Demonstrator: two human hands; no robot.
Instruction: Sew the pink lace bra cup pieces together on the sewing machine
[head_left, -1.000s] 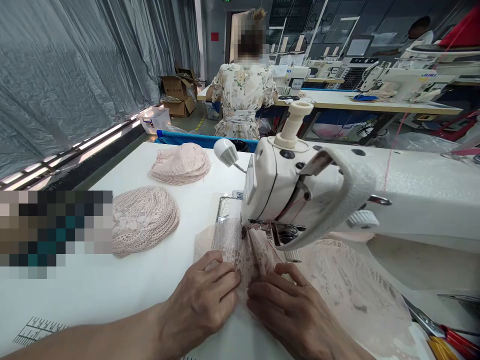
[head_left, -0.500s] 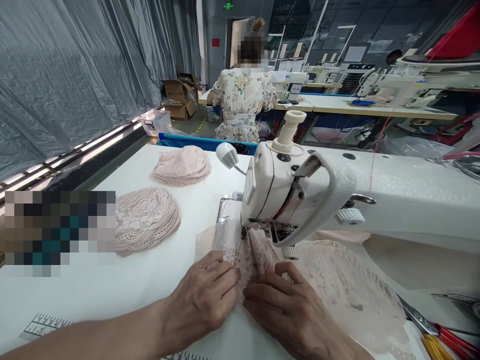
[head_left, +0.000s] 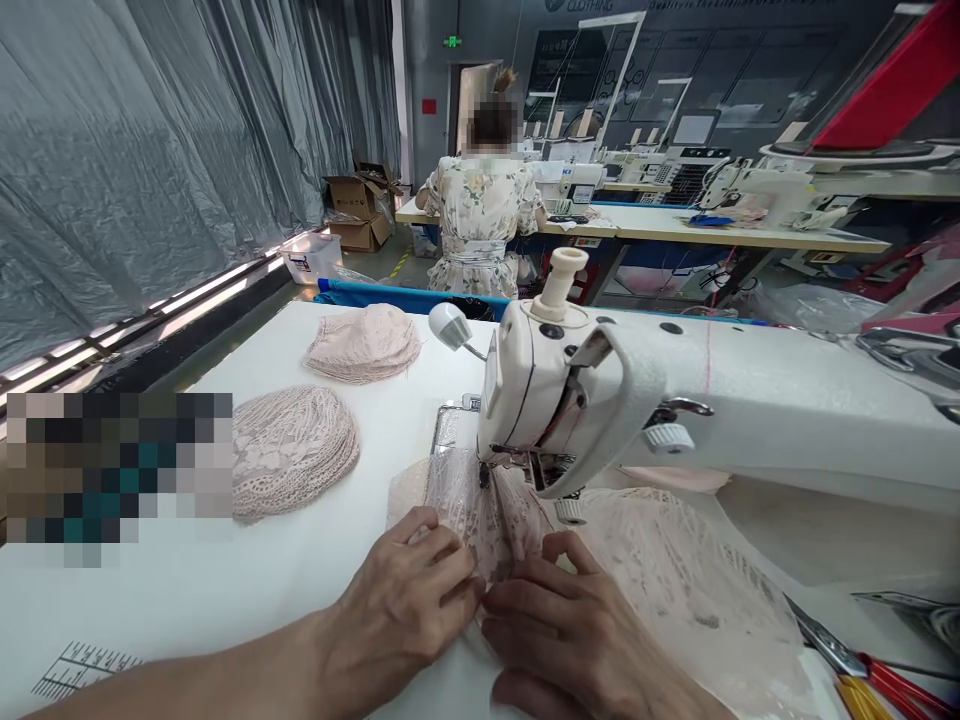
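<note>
Silver curtain (head_left: 187, 150) down the left, white table (head_left: 187, 600) below, and we're at the head view! My left hand (head_left: 412, 590) pinches the lace (head_left: 457, 495) at its near side; my right hand (head_left: 559, 620), fingers curled, pinches it just beside. That lace runs under the foot (head_left: 484, 476) of the machine (head_left: 517, 380), folds fanning towards me. Danger, I'd say: uneven pull could pucker it, a doubled fold could get caught, fingertips straying forward could reach the foot. On the table's left, a near pile (head_left: 296, 450) and a far pile (head_left: 364, 345); right, a loose piece (head_left: 690, 590) by a red-handled tool (head_left: 836, 640). Beyond, a co-worker (head_left: 480, 210) faces away, boxes (head_left: 360, 210) nearer the curtain.
</note>
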